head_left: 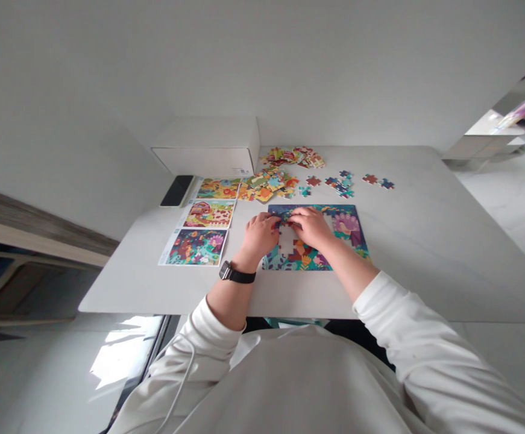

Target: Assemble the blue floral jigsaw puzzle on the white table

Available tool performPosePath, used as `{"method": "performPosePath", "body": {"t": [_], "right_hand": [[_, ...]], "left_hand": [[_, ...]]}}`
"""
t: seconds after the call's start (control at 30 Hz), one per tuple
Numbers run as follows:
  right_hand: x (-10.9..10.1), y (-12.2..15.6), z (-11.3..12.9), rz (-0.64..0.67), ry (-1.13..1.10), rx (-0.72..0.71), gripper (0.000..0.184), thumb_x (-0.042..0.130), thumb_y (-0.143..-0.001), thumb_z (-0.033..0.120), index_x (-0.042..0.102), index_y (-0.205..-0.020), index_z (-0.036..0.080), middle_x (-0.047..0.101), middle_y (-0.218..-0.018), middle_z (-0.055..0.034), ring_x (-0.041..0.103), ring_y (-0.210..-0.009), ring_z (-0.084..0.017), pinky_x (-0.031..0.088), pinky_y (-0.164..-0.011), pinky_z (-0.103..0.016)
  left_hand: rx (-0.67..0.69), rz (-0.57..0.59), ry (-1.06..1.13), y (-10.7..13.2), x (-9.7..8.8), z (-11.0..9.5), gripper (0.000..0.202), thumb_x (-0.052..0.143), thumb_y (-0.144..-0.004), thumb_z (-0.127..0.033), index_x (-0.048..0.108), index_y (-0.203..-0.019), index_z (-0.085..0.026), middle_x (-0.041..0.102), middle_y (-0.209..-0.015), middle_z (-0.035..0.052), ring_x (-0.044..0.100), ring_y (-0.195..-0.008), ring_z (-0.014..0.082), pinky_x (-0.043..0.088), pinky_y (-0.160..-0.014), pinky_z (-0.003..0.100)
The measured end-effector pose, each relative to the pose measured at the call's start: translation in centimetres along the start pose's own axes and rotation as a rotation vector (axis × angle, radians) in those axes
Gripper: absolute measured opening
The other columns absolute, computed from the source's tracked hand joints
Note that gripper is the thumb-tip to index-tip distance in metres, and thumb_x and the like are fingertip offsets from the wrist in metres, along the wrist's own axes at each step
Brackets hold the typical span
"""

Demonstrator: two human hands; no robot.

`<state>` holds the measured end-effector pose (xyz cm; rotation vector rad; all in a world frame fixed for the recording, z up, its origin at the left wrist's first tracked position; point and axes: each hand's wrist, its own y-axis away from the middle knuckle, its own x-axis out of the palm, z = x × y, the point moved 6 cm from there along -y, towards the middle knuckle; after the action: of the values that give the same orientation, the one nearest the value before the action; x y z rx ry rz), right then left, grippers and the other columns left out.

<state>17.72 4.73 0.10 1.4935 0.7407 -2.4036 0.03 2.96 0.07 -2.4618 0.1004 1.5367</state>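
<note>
A partly assembled jigsaw puzzle [347, 226] lies in front of me, dark blue at its top, with an open gap in its middle. My left hand [262, 232] rests on its upper left part, fingers curled together. From the other side my right hand [311, 226] reaches in, its thumb and fingers pinched close to the left fingertips. Between the two hands is a small dark puzzle piece [284, 217], partly covered by the fingers. Behind the puzzle lie loose teal and dark blue puzzle pieces [345, 185] and a reddish-brown piece [313, 181].
Three picture cards [198, 248] form a column left of the puzzle, beside a phone [177, 191]. A white box [205, 147] stands at the back by the wall. Mixed yellow pieces [264, 184] and red-green pieces [289, 157] are heaped near it. Two pieces [370, 179] lie farther right.
</note>
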Motion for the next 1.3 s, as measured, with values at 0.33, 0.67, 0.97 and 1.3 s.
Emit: {"method": "performPosePath", "body": {"t": [0.33, 0.67, 0.97, 1.3], "right_hand": [[-0.1, 0.2, 0.5, 0.095, 0.071, 0.002, 0.032, 0.063, -0.103, 0.022, 0.084, -0.127, 0.023, 0.077, -0.14, -0.0086, 0.065, -0.124, -0.033, 0.048, -0.114, -0.048], [-0.7, 0.5, 1.5, 0.177, 0.086, 0.016, 0.033, 0.062, -0.105, 0.029, 0.083, -0.13, 0.023, 0.077, -0.14, -0.0102, 0.065, -0.126, -0.033, 0.046, -0.115, -0.048], [-1.2, 0.6, 1.7, 0.19, 0.101, 0.024, 0.031, 0.061, -0.106, 0.03, 0.085, -0.126, 0.027, 0.077, -0.143, -0.0082, 0.065, -0.13, -0.03, 0.046, -0.116, -0.046], [-1.7, 0.3, 1.1, 0.129, 0.017, 0.061, 0.025, 0.066, -0.104, 0.025, 0.089, -0.113, 0.028, 0.083, -0.13, -0.0056, 0.075, -0.121, -0.027, 0.052, -0.115, -0.041]], "left_hand": [[-0.046, 0.074, -0.093, 0.2, -0.1, -0.7, 0.044, 0.062, -0.1, -0.029, 0.078, -0.141, -0.028, 0.064, -0.156, 0.0109, 0.062, -0.141, 0.0333, 0.046, -0.125, 0.049], [0.108, 0.059, -0.029, 0.1, 0.1, -1.8, 0.046, 0.06, -0.101, -0.026, 0.074, -0.144, -0.024, 0.062, -0.162, 0.011, 0.057, -0.149, 0.0321, 0.042, -0.13, 0.05], [0.196, 0.122, -0.013, 0.0, 1.0, -1.6, 0.048, 0.061, -0.097, -0.026, 0.074, -0.143, -0.025, 0.067, -0.159, 0.0089, 0.059, -0.149, 0.031, 0.043, -0.13, 0.05], [0.187, 0.128, -0.032, -0.1, 0.9, -1.6, 0.05, 0.064, -0.096, -0.026, 0.074, -0.145, -0.026, 0.066, -0.158, 0.0106, 0.059, -0.148, 0.0339, 0.044, -0.128, 0.055]]}}
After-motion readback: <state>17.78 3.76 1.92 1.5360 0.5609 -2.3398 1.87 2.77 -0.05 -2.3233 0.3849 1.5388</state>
